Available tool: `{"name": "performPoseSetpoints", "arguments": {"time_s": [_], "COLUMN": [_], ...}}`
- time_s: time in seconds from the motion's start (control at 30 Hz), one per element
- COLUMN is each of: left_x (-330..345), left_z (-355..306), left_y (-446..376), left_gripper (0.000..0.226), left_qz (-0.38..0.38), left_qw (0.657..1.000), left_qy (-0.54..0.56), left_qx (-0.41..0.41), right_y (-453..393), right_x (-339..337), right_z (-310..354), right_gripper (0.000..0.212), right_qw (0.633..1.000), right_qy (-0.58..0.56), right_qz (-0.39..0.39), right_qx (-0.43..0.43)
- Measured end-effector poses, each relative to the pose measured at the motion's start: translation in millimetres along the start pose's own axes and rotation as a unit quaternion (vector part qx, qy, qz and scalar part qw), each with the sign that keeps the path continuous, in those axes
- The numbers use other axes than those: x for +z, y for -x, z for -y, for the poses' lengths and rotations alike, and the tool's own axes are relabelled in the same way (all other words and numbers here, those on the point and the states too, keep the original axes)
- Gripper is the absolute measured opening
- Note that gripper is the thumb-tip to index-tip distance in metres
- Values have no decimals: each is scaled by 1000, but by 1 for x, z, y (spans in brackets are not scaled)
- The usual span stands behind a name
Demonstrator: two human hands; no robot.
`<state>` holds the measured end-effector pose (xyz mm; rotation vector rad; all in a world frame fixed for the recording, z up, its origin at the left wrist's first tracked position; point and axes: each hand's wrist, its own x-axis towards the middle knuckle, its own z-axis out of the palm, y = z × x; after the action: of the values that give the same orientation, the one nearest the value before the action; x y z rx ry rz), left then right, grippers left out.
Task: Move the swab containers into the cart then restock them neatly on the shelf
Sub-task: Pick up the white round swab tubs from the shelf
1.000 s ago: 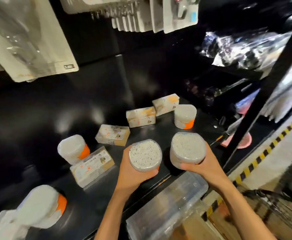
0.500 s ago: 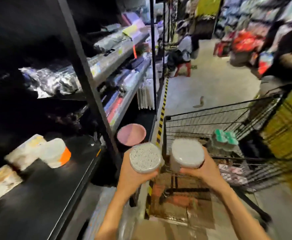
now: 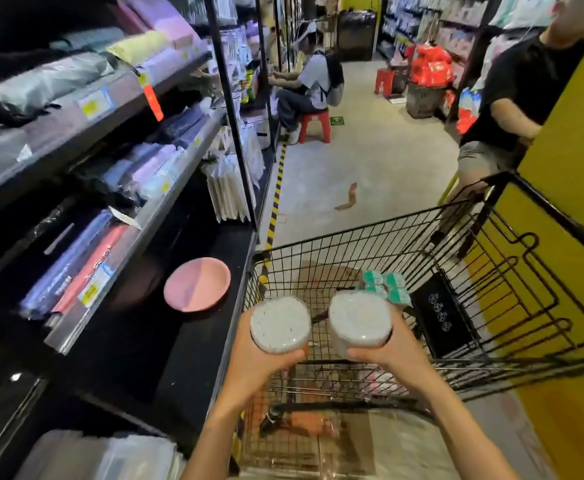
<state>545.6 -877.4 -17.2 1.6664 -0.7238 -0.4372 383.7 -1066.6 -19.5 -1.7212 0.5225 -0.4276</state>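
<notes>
**Holding two swab containers over the cart basket**

Holding one clear round swab container in each hand, both above the near end of the wire cart (image 3: pixel 491 258).

- Left hand (image 3: pixel 254 363): grip clamped around the left swab container (image 3: pixel 280 323) from below and the side, thumb along its near edge.
- Right hand (image 3: pixel 392 355): grip clamped on the right swab container (image 3: pixel 359 318), fingers wrapped round its far side, thumb at the near lower edge.
- Orientation: both tubs stand roughly upright, flat clear lids facing up toward the camera, long axis running near vertical. Right tub tilts slightly, a bit of its side wall showing below the lid.
- Look: transparent plastic, packed tight with white swab tips that read as a speckled white disc through each lid. Left tub shows a sliver of orange at its lower edge.
- Spacing: the two tubs sit side by side, close but apart, with cart wire visible in the gap.
- Room: left tub hangs just inside the cart's left rim, beside the black shelf (image 3: pixel 193 358) edge. The basket floor directly beneath looks mostly open; small green-and-white packs (image 3: pixel 385 285) lie farther in, next to the black child-seat flap (image 3: pixel 439 313).
- A pink plate (image 3: pixel 197 289) rests on the black shelf, left of the cart rim.
- The aisle floor (image 3: pixel 370 161) beyond the cart is open; one person sits on a red stool (image 3: pixel 314 124) far down it.
</notes>
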Motion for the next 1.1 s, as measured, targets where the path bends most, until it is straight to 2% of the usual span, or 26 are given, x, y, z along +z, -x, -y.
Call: {"name": "performPoseSetpoints", "arguments": {"time_s": [0.2, 0.33, 0.57, 0.7, 0.9, 1.1], "left_x": [8, 12, 15, 22, 37, 46], "left_z": [38, 76, 143, 181, 242, 299], "left_y": [-74, -123, -210, -238, -265, -285], "left_gripper": [93, 101, 96, 91, 95, 89], "left_qz": [24, 11, 44, 13, 16, 37], "left_qw": [998, 996, 987, 984, 976, 973], "left_qy": [-9, -10, -44, -72, -98, -110], "left_qx": [-54, -94, -148, -160, -196, -200], "right_y": [-69, -122, -210, -247, -285, -307], "right_x": [3, 12, 36, 44, 52, 65], "right_z": [-26, -61, -120, -151, -209, -278], "right_gripper": [91, 101, 97, 88, 85, 88], "right_qw": [999, 996, 994, 994, 991, 983], "right_qy": [-24, -26, -4, 10, 33, 30], "right_qz": [5, -8, -10, -14, 5, 30], "right_qx": [37, 79, 109, 108, 130, 176]}}
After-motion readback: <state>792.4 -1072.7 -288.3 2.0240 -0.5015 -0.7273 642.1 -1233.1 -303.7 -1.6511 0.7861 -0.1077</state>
